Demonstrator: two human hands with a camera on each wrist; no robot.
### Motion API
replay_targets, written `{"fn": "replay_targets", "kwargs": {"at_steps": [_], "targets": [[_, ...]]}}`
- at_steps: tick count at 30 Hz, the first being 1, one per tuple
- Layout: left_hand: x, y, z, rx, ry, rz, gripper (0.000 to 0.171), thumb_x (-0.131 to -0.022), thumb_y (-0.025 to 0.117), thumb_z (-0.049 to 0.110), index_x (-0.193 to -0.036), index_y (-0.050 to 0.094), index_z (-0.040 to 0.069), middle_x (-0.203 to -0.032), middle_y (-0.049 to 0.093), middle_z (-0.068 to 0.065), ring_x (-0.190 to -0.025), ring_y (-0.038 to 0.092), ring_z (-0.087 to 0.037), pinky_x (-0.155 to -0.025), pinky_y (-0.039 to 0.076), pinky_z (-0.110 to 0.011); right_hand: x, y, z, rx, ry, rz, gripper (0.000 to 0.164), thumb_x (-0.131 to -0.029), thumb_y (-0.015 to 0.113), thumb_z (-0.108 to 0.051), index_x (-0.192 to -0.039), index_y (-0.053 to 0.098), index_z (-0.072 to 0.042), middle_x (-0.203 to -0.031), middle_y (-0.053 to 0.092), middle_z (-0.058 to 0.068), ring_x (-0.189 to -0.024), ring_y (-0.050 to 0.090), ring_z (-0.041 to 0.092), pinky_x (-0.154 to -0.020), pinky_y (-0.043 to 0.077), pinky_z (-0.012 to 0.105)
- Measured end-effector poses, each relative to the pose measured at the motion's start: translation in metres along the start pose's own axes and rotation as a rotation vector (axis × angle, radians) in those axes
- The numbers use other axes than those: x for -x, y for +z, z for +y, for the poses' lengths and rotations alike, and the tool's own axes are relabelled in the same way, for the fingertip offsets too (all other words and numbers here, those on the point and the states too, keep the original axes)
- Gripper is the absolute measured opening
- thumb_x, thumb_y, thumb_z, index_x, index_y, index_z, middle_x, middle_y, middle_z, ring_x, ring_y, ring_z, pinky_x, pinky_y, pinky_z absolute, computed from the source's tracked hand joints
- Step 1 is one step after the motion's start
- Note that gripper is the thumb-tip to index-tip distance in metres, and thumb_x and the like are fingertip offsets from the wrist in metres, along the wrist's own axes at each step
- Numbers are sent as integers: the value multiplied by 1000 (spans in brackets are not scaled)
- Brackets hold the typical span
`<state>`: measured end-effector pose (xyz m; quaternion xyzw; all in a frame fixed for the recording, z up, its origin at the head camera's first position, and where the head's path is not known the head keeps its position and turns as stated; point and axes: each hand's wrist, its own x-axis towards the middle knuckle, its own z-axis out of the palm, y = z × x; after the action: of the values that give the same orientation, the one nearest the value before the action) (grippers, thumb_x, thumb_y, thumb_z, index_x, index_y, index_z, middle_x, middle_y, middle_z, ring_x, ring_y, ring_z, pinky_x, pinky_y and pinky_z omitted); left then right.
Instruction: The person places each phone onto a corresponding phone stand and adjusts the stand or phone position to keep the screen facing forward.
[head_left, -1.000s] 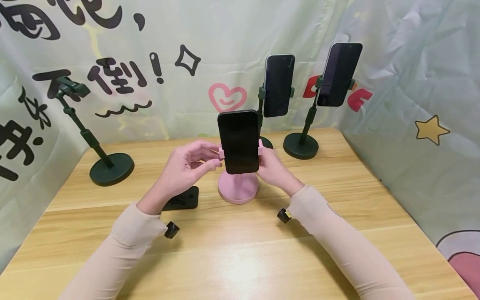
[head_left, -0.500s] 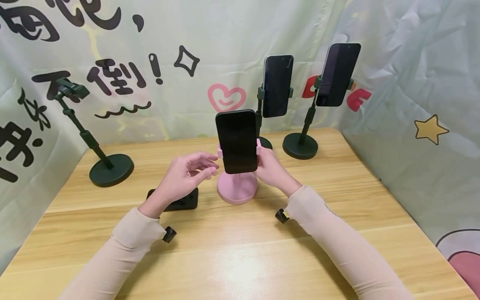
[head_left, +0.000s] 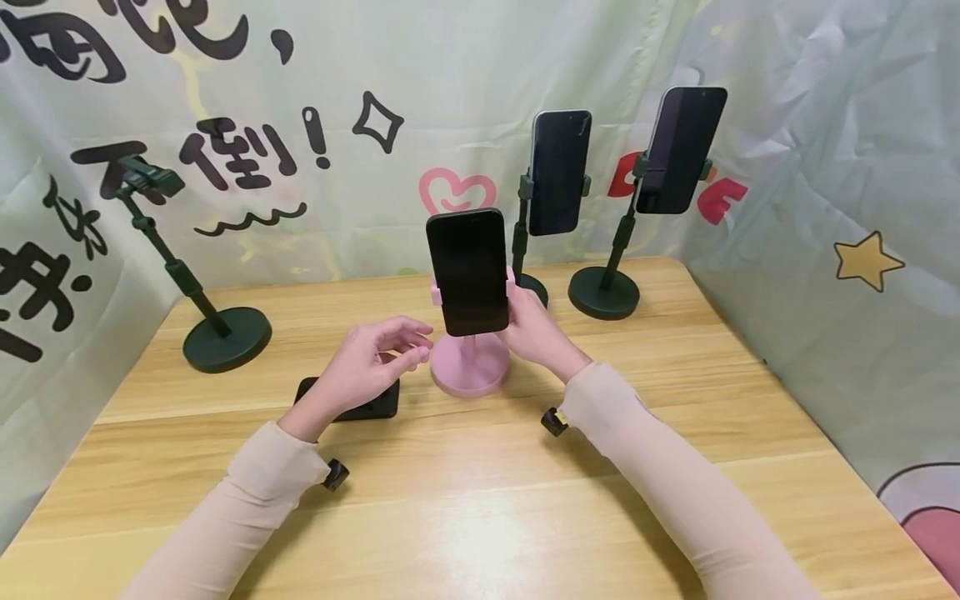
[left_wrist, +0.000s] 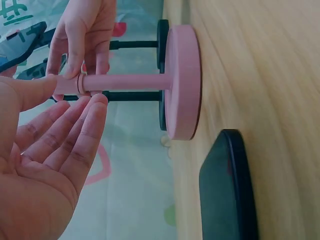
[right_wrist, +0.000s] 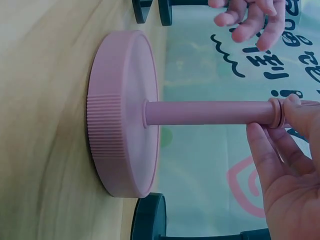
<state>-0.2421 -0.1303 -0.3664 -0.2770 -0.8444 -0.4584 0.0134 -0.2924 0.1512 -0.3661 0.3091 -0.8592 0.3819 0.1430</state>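
A pink phone stand (head_left: 470,375) stands upright at mid-table, a black phone (head_left: 467,271) clamped at its top. My right hand (head_left: 536,329) grips the stand's upper pole from the right; in the right wrist view its thumb and fingers close round the pole by the collar (right_wrist: 276,113). My left hand (head_left: 367,362) hovers left of the stand, fingers loosely bent and holding nothing. In the right wrist view the left fingers (right_wrist: 250,20) show apart from the pole. Beneath my left wrist a dark phone (head_left: 384,403) lies flat on the table, partly covered by the hand.
Behind, two dark green stands hold upright phones: one phone (head_left: 560,171) in the middle, another (head_left: 681,150) to the right. At the left a third green stand (head_left: 227,340) leans with its clamp holding nothing. A printed cloth (head_left: 360,208) hangs behind the wooden table (head_left: 480,500).
The pink stand and its phone have shifted slightly left and farther back with my right hand. My left hand has dropped away from the clamp, lower beside the pole.
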Motion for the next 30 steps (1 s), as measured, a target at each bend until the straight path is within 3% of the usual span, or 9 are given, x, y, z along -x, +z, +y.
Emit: {"fn": "replay_targets", "kwargs": {"at_steps": [3,10,17,22,30], "targets": [[2,-1,-3,10,-5,-6,26,-102,74,14,-128,74,9,-112,82,-13,-98,81,-33,-76,62,-25,-7,2,2,23,-13,-2,20,-101,68,-6,-119,67,2,-106,75,23,-101,73,39,-91,59,57],[8,-3,-6,-9,-37,-19,29,-101,76,15,-130,74,14,-116,81,-12,-99,80,-18,-78,63,-28,-28,8,5,29,38,-36,15,-100,66,-6,-113,70,0,-92,71,19,-94,68,35,-89,56,53],[13,-3,-9,-18,-40,-20,27,-102,76,16,-128,74,15,-116,82,-9,-97,80,-16,-76,63,-28,-45,15,11,12,106,-63,24,-102,68,-9,-124,70,-1,-127,73,22,-121,69,37,-108,55,55],[14,-3,-10,-25,-32,-22,26,-101,76,17,-128,75,14,-114,82,-6,-98,80,-18,-77,63,-28,-58,22,16,1,150,-81,20,-104,66,-12,-122,70,-4,-123,74,19,-120,69,35,-107,55,53],[16,-4,-13,-19,-48,-24,25,-102,76,17,-127,76,15,-118,80,-13,-99,80,-18,-79,63,-28,-77,30,15,-22,231,-123,24,-107,66,-17,-129,66,-7,-134,70,17,-129,64,33,-116,50,53]]}}
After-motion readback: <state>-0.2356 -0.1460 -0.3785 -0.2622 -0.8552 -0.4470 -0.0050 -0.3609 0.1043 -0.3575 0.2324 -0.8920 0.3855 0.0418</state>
